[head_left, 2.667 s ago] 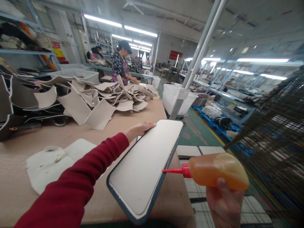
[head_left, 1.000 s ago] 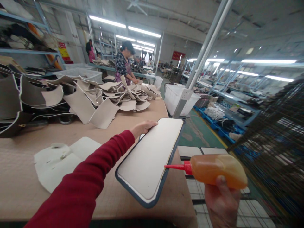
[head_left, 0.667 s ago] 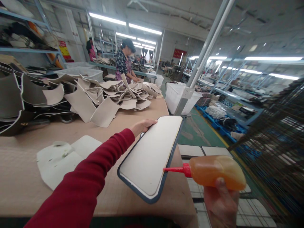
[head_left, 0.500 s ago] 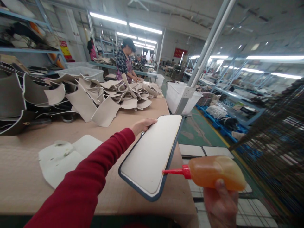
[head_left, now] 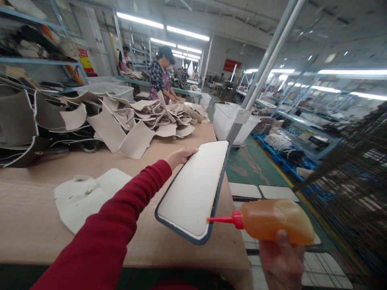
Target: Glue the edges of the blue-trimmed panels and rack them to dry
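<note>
My left hand [head_left: 184,156] grips the far left edge of a flat white panel [head_left: 190,193] with rounded corners and a dark blue border. The panel is tilted above the table. My right hand [head_left: 281,257] is wrapped round a squeeze bottle [head_left: 276,221] of amber liquid, probably glue, lying sideways. Its red nozzle [head_left: 222,219] points left, and the tip is at the panel's right edge near the lower corner. A thin yellowish line runs along that edge above the tip. My left palm's inner side is hidden.
Grey-beige cut pieces [head_left: 139,139] are heaped on the brown-covered table [head_left: 127,253]; a white sheet [head_left: 81,201] lies at left. Beyond stands a co-worker [head_left: 161,76]. White bins [head_left: 226,121], a metal post [head_left: 269,60] and panels on the floor [head_left: 244,190] are at right.
The panel has turned and risen slightly at its lower end, with my left hand still on it. The nozzle tip now sits closer to the panel's lower right corner.
</note>
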`<state>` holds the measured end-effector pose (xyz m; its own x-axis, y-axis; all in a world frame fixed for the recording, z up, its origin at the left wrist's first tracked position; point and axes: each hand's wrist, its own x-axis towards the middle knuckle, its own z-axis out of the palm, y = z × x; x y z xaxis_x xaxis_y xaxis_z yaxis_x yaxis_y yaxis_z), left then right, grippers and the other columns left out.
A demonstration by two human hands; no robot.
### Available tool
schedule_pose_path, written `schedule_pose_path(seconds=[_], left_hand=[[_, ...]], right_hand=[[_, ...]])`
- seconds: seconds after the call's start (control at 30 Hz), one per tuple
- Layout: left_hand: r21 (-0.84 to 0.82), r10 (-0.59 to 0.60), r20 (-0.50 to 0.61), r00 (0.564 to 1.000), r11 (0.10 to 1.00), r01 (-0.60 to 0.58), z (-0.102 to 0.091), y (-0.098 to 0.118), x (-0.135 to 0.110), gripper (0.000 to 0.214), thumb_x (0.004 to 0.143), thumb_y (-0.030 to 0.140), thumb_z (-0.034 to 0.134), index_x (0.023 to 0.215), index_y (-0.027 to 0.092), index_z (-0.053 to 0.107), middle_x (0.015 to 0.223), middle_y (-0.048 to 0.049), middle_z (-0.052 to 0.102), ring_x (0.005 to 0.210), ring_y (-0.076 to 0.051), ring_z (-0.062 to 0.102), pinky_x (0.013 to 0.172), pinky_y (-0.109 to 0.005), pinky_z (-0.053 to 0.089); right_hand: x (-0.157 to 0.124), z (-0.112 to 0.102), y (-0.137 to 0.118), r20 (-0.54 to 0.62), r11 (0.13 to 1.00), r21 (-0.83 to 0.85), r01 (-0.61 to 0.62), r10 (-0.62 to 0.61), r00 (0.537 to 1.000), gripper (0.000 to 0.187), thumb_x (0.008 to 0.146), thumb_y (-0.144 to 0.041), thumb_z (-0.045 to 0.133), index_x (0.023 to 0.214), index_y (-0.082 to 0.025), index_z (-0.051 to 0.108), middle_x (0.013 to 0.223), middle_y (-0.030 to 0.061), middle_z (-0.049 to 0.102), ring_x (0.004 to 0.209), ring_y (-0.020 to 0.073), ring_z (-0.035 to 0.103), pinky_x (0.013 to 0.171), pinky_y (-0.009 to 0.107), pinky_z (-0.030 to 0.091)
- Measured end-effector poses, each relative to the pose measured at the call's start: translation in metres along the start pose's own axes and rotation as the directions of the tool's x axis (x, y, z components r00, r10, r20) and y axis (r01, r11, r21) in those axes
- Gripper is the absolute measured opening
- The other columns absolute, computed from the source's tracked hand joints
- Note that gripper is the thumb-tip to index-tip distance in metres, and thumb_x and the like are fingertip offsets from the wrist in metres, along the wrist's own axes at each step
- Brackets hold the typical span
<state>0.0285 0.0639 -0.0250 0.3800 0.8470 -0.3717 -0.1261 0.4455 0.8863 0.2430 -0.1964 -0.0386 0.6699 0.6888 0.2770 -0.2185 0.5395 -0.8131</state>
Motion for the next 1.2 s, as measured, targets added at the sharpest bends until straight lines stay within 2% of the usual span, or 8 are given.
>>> schedule_pose_path(seconds=[0.17,0.37,0.5,0.6,0.83,0.97,1.07,1.2], left_hand=[[-0.02,-0.05,-0.075,0.996,0.999,0.049,0.0,0.006,-0.009,0.024,0.093,0.017,0.04,0.096,0.009,0.063,0.059,-0.0053,0.07,0.041,-0.015,0.06,0.047,-0.025,0.053],[-0.082,-0.062,-0.11,0.992,0.995,0.053,-0.004,0.009,-0.009,0.019,0.091,0.018,0.048,0.1,0.009,0.063,0.068,-0.0077,0.073,0.049,-0.016,0.065,0.053,-0.026,0.055],[-0.148,-0.074,-0.136,0.988,0.988,0.053,-0.007,0.008,-0.004,0.02,0.09,0.017,0.049,0.1,0.008,0.063,0.071,-0.0096,0.073,0.049,-0.018,0.065,0.052,-0.028,0.055],[-0.208,-0.08,-0.167,0.983,0.977,0.044,-0.009,0.008,-0.002,0.017,0.089,0.016,0.05,0.097,0.008,0.064,0.072,-0.0098,0.073,0.051,-0.018,0.066,0.053,-0.028,0.055],[-0.341,-0.072,-0.277,0.958,0.94,-0.028,-0.008,0.01,-0.004,0.024,0.09,0.028,0.054,0.109,0.013,0.059,0.101,-0.0062,0.065,0.081,-0.015,0.065,0.071,-0.033,0.055],[-0.379,-0.032,-0.33,0.944,0.92,-0.101,0.004,0.008,-0.002,0.029,0.09,0.03,0.055,0.114,0.015,0.056,0.11,-0.0076,0.061,0.089,-0.018,0.062,0.075,-0.037,0.054],[-0.376,0.001,-0.353,0.935,0.916,-0.143,0.012,0.004,0.0,0.029,0.089,0.031,0.055,0.114,0.015,0.056,0.109,-0.0075,0.061,0.089,-0.018,0.062,0.074,-0.036,0.054],[-0.343,0.03,-0.351,0.936,0.926,-0.158,0.019,0.0,0.0,0.026,0.09,0.029,0.054,0.111,0.014,0.057,0.105,-0.0067,0.062,0.084,-0.016,0.063,0.071,-0.034,0.055]], right_hand=[[-0.002,0.002,-0.003,-0.002,0.999,-0.002,0.036,-0.036,0.999,0.04,0.06,-0.027,0.081,0.097,-0.021,0.068,0.071,-0.0008,0.071,0.068,0.0182,0.067,0.063,0.029,0.052],[-0.003,-0.001,-0.003,-0.031,0.998,0.004,0.059,-0.059,0.998,0.04,0.058,-0.028,0.083,0.093,-0.019,0.068,0.07,-0.0018,0.071,0.06,0.0141,0.065,0.063,0.025,0.054],[-0.005,-0.004,-0.006,-0.052,0.997,-0.014,0.074,-0.075,0.996,0.048,0.057,-0.028,0.083,0.1,-0.019,0.067,0.076,-0.0003,0.071,0.072,0.0166,0.067,0.061,0.023,0.054],[-0.007,-0.007,-0.008,-0.105,0.997,-0.035,0.072,-0.076,0.992,0.05,0.056,-0.027,0.084,0.102,-0.019,0.066,0.083,-0.0003,0.072,0.085,0.0167,0.067,0.068,0.021,0.054],[-0.013,-0.005,0.0,-0.241,0.995,0.012,0.096,-0.09,0.966,0.042,0.059,-0.021,0.082,0.098,-0.021,0.068,0.094,-0.0034,0.071,0.086,0.0124,0.065,0.069,0.017,0.053],[-0.02,0.013,0.0,-0.266,0.984,0.169,-0.053,0.097,0.959,0.036,0.066,-0.03,0.078,0.099,-0.022,0.067,0.093,-0.0019,0.072,0.08,0.0137,0.068,0.063,0.019,0.055],[-0.012,0.026,-0.014,-0.287,0.933,0.31,-0.184,0.276,0.917,0.032,0.074,-0.042,0.069,0.099,-0.021,0.067,0.098,0.0021,0.072,0.085,0.0177,0.069,0.065,0.025,0.058],[0.017,0.027,-0.039,-0.273,0.91,0.375,-0.177,0.291,0.917,0.026,0.077,-0.039,0.065,0.096,-0.02,0.068,0.1,0.0039,0.072,0.093,0.0195,0.067,0.07,0.03,0.059]])
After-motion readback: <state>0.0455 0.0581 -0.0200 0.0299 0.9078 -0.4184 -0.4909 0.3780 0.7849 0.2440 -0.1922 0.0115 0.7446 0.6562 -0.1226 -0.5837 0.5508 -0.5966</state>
